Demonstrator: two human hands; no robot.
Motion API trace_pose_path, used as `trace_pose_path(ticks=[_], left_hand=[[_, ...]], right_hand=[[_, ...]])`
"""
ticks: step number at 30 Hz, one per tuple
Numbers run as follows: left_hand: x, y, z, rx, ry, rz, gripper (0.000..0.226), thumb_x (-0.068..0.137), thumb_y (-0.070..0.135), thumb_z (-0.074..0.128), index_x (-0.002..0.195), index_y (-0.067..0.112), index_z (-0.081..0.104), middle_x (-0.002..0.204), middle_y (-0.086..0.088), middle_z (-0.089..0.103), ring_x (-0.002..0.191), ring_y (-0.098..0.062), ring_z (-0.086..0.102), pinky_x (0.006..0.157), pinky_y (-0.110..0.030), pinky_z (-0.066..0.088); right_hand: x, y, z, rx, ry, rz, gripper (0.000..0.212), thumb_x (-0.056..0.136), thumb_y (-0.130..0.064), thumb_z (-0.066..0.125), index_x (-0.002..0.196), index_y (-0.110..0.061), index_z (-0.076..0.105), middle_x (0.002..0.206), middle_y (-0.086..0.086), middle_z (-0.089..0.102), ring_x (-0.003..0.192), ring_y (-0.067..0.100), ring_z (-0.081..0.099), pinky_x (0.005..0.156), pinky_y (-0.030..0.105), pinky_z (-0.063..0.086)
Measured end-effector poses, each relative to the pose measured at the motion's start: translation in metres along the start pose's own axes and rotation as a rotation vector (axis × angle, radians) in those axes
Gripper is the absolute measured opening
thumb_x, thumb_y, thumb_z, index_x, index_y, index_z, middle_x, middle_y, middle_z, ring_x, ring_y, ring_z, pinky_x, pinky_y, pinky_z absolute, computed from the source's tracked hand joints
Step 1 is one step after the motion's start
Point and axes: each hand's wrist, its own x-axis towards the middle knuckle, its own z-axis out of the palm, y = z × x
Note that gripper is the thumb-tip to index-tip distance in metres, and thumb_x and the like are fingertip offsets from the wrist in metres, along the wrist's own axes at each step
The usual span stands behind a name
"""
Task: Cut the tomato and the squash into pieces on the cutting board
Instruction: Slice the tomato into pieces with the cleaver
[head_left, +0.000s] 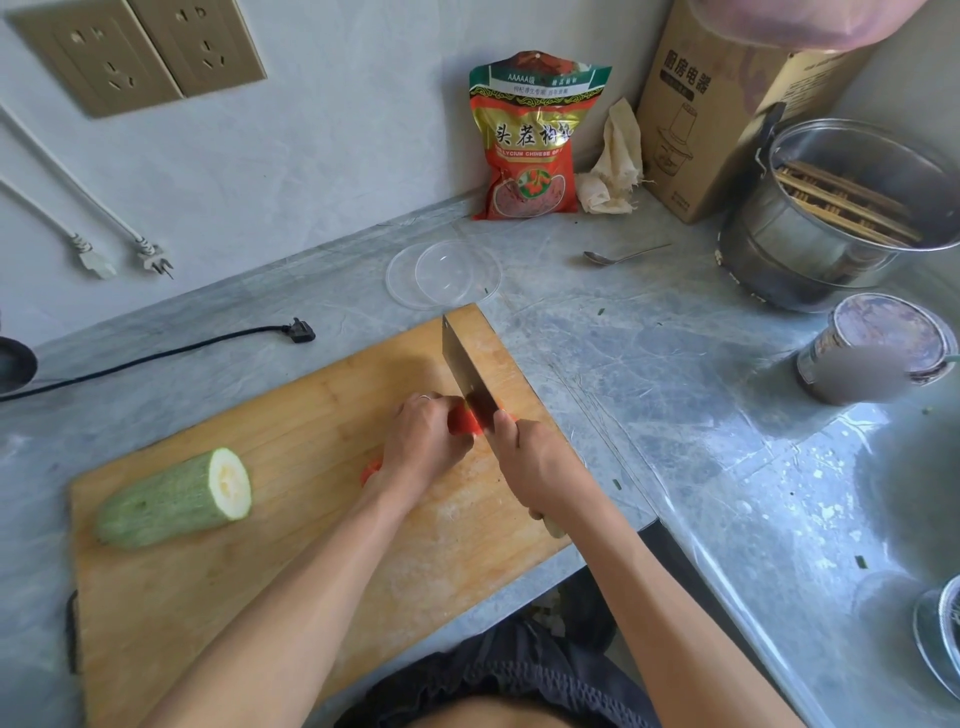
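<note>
Head view, looking down on a wooden cutting board (291, 525) that runs diagonally from the lower left towards the centre of the frame. The tomato (464, 422) lies just right of centre, near the board's far right edge, pinned between the two hands; only a red patch of it shows, with a second red piece (370, 469) visible below and left of the left wrist. The left hand (423, 441) arches over the tomato from the left, fingers curled down onto it and holding it steady. The right hand (535, 467) is closed round the handle of a cleaver (467, 371), forefinger laid near the blade's heel. The blade's long axis runs from the hands up and slightly left towards the board's far corner, its lower part set into the tomato just beside the left fingertips; how deep it has gone cannot be told. This narrow margin between edge and fingers is judged the relation on which the next stroke depends. The squash (174, 500), one end already cut to show pale flesh, lies well apart at the left of the board, long axis running lower left to upper right; the left hand is the nearer to it. Neither hand touches it, so the squash step appears not yet begun.
</note>
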Motion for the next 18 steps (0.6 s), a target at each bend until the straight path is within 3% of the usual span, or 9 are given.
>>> trace_pose_path(ticks=[4,10,13,18], left_hand=[[-0.001,0.001,0.0,0.011,-0.002,0.002,0.011,0.069,0.016,0.067,0.068,0.026,0.063,0.066,0.009,0.059,0.073,-0.017,0.048,0.07,-0.03,0.035],[0.0,0.003,-0.002,0.006,-0.011,0.002,0.009,0.07,0.015,0.065,0.071,0.024,0.066,0.068,0.006,0.061,0.077,-0.022,0.055,0.069,-0.031,0.037],[0.0,0.005,-0.004,0.021,-0.011,0.0,0.016,0.069,0.016,0.067,0.064,0.027,0.057,0.065,0.008,0.056,0.073,-0.02,0.052,0.07,-0.03,0.035],[-0.001,0.002,-0.002,0.019,0.015,0.002,0.011,0.071,0.017,0.069,0.078,0.024,0.071,0.073,0.005,0.064,0.075,-0.018,0.049,0.073,-0.03,0.033]], right_hand=[[-0.005,0.005,0.003,-0.042,-0.014,0.028,0.059,0.104,-0.047,0.019,0.094,-0.002,0.055,0.06,0.006,0.051,0.037,0.016,0.047,0.032,0.02,0.036],[0.001,0.001,0.001,0.003,0.022,0.012,0.052,0.103,-0.05,0.021,0.074,-0.015,0.047,0.055,0.003,0.051,0.035,0.016,0.049,0.032,0.017,0.032],[-0.001,0.0,0.002,-0.013,-0.006,0.019,0.054,0.104,-0.048,0.019,0.085,-0.01,0.052,0.059,0.003,0.051,0.037,0.015,0.048,0.031,0.018,0.033],[-0.009,0.004,0.004,-0.062,-0.017,0.041,0.058,0.104,-0.047,0.017,0.096,-0.003,0.054,0.065,0.005,0.053,0.04,0.016,0.05,0.031,0.02,0.037]])
